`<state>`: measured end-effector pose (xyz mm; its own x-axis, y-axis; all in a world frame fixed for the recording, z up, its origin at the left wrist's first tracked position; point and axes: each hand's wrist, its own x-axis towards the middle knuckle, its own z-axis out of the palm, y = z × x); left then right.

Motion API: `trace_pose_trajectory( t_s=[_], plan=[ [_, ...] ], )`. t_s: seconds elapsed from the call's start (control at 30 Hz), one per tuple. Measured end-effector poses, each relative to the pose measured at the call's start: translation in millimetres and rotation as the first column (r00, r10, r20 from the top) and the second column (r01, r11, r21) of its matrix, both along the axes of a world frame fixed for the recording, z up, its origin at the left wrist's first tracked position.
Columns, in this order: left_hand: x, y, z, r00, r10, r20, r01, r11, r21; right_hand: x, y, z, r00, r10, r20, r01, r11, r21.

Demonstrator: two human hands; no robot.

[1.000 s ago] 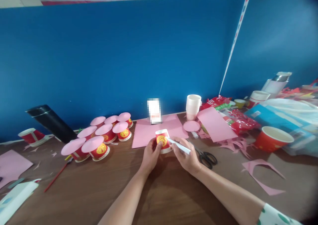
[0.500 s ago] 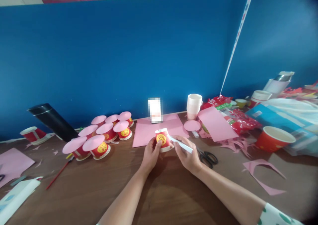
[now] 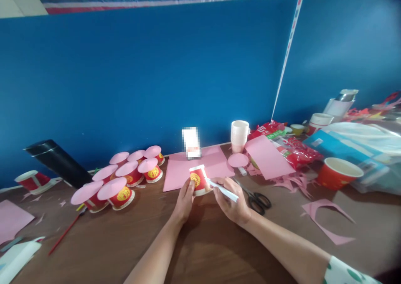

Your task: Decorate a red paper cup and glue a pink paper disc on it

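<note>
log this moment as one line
left hand: holding red cup | right hand: holding white pen-like tool, tip by cup | scissors: on table beside right hand

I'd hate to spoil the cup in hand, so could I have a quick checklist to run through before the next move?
1. Cup held: ok, the left hand grips the red cup by its side.
2. Tool held: ok, the right hand holds the white pen-like tool.
3. Tip touching the cup: cannot tell, it is at the cup's side but too small to judge.
4. Scissors well away from the right hand: not ok, the scissors lie close beside it.
5. Pink-topped cups apart from the hands: ok, grouped to the left.
</note>
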<state>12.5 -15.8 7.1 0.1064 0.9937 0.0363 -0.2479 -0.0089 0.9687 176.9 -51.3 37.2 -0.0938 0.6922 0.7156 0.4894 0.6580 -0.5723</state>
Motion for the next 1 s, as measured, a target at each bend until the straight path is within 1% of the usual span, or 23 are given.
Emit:
trace_pose_trajectory(
  t_s=[0.07,0.2,0.27,0.37,0.53,0.67,0.8,0.9,1.0],
  plan=[
    [0,1,0.1,0.994,-0.036,0.100,0.039,0.999,-0.025,0,-2,2.3,1.000,-0.010,-0.006,0.010,1.000,0.014],
    [0,3,0.4,0.969,-0.076,0.235,0.074,0.997,0.016,-1,-4,8.6,1.000,-0.029,-0.005,0.029,0.999,0.036],
    [0,5,0.0,0.959,-0.090,0.269,0.088,0.996,0.019,-1,-5,10.3,0.999,-0.032,0.008,0.032,0.999,0.042],
    [-2,6,-1.1,0.958,-0.078,0.276,0.083,0.996,-0.007,-1,-5,10.1,0.999,-0.026,0.021,0.025,0.999,0.044],
    [-2,6,-1.3,0.964,-0.081,0.252,0.086,0.996,-0.008,-1,-3,7.8,0.999,-0.022,0.036,0.020,0.998,0.056],
    [0,5,-0.6,0.978,-0.081,0.191,0.081,0.997,0.006,-1,-3,7.3,0.998,-0.043,0.039,0.041,0.998,0.039],
    [0,1,0.9,0.997,-0.027,0.067,0.030,0.999,-0.038,-1,-2,5.5,0.999,-0.036,0.039,0.035,0.999,0.010],
    [-1,-3,3.5,0.998,-0.024,-0.055,0.021,0.999,-0.044,0,-1,3.4,0.999,-0.034,0.020,0.035,0.999,-0.005],
    [-1,-4,4.4,0.996,-0.027,-0.084,0.026,1.000,-0.014,1,0,2.6,0.999,-0.046,-0.004,0.046,0.999,-0.016]
  ],
)
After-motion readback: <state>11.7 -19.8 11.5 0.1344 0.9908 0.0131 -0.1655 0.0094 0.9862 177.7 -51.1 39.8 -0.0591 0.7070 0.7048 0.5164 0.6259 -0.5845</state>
